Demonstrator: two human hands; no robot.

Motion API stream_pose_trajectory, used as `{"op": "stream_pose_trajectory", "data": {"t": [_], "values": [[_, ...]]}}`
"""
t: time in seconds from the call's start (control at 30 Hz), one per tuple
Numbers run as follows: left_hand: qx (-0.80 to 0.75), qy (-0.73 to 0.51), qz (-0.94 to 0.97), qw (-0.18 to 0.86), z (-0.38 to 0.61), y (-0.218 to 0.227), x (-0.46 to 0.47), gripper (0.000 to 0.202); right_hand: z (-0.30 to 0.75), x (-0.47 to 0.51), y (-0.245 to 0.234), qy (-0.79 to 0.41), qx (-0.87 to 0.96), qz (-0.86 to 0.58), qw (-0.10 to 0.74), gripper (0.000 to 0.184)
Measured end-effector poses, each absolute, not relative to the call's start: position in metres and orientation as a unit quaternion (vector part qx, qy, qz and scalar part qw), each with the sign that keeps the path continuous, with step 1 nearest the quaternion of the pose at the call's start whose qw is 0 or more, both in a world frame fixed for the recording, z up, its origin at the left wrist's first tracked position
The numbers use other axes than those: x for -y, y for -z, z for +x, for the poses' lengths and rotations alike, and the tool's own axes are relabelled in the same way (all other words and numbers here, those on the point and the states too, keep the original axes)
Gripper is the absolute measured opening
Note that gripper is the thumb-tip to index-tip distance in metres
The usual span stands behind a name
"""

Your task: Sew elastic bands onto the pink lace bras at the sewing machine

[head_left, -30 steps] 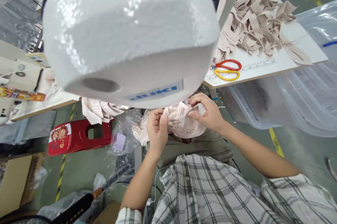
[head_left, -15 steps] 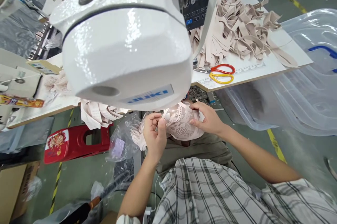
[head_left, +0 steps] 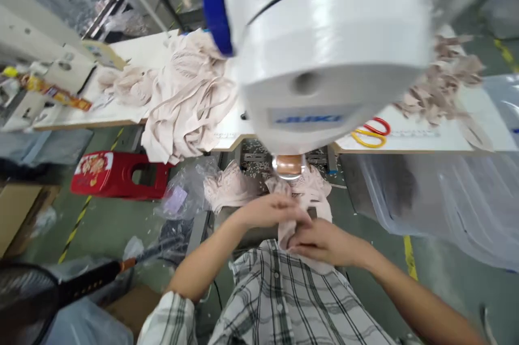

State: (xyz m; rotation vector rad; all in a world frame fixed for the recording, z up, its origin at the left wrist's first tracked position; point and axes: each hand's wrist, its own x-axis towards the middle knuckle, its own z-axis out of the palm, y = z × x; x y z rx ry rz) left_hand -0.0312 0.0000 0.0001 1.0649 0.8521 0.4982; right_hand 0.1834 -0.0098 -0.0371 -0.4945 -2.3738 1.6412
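Observation:
A pale pink lace bra (head_left: 310,183) lies across my lap below the sewing machine head, its cups spread to both sides. My left hand (head_left: 273,210) reaches over the middle of it, fingers bent onto the fabric and smeared by motion. Beside it, nearly touching, my right hand (head_left: 318,239) is closed on a band of the bra hanging toward my shirt. The left lace cup (head_left: 233,185) rests clear of both hands. Part of the bra is hidden behind the machine's rounded lower end and my fingers.
The white sewing machine head (head_left: 324,69) looms close overhead. Pink fabric pieces (head_left: 190,96) hang over the table edge (head_left: 239,142). To the right are scissors (head_left: 371,134), beige strips (head_left: 441,85) and clear plastic bins (head_left: 425,199). A red stool (head_left: 117,174) stands on the left.
The view has swung, so the machine head appears farther right and the fabric pile shows. My hands have come close together, lower and nearer my body, on the bra's middle.

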Motion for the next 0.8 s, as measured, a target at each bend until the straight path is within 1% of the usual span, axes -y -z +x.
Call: {"op": "stream_pose_trajectory", "data": {"t": [0.03,0.07,0.1,0.17,0.2,0.27,0.37,0.43,0.5,0.57,0.63,0.7,0.73,0.77,0.8], "values": [[-0.339,-0.217,0.460,0.791,-0.033,0.000,0.002,0.030,0.185,0.016,0.039,-0.564,0.803,-0.176,0.079,0.043],[-0.317,-0.245,0.419,0.814,-0.039,0.000,0.002,0.028,0.189,0.020,0.041,-0.556,0.800,-0.216,0.068,0.045],[-0.324,-0.316,0.364,0.814,-0.048,-0.001,0.001,0.027,0.195,0.021,0.044,-0.534,0.797,-0.274,0.072,0.049],[-0.372,-0.501,0.217,0.751,-0.078,-0.005,-0.005,0.031,0.209,0.014,0.050,-0.465,0.793,-0.382,0.092,0.054],[-0.381,-0.575,0.144,0.709,-0.097,-0.008,-0.009,0.034,0.217,0.008,0.052,-0.436,0.797,-0.408,0.093,0.056],[-0.373,-0.690,0.044,0.618,-0.139,-0.014,-0.015,0.045,0.232,-0.004,0.054,-0.411,0.814,-0.405,0.067,0.059],[-0.380,-0.777,-0.008,0.502,-0.194,-0.018,-0.020,0.051,0.250,-0.014,0.056,-0.421,0.811,-0.405,0.033,0.061],[-0.397,-0.801,-0.022,0.449,-0.221,-0.015,-0.020,0.051,0.258,-0.014,0.060,-0.437,0.783,-0.442,0.038,0.062],[-0.417,-0.806,-0.036,0.419,-0.239,-0.010,-0.017,0.050,0.262,-0.011,0.067,-0.465,0.729,-0.499,0.059,0.062],[-0.437,-0.803,-0.044,0.402,-0.249,-0.004,-0.014,0.048,0.259,-0.007,0.072,-0.481,0.649,-0.577,0.122,0.059],[-0.457,-0.794,-0.028,0.400,-0.246,0.001,-0.011,0.044,0.248,-0.003,0.074,-0.448,0.553,-0.652,0.261,0.054],[-0.483,-0.763,0.009,0.429,-0.229,0.006,-0.010,0.043,0.232,0.000,0.074,-0.371,0.476,-0.680,0.417,0.052],[-0.498,-0.739,0.029,0.453,-0.216,0.008,-0.009,0.044,0.222,0.001,0.074,-0.331,0.456,-0.681,0.467,0.051],[-0.513,-0.704,0.050,0.489,-0.201,0.010,-0.009,0.045,0.213,0.002,0.073,-0.305,0.457,-0.680,0.486,0.049],[-0.524,-0.667,0.076,0.524,-0.184,0.012,-0.008,0.044,0.203,0.003,0.073,-0.300,0.476,-0.676,0.476,0.045]]}}
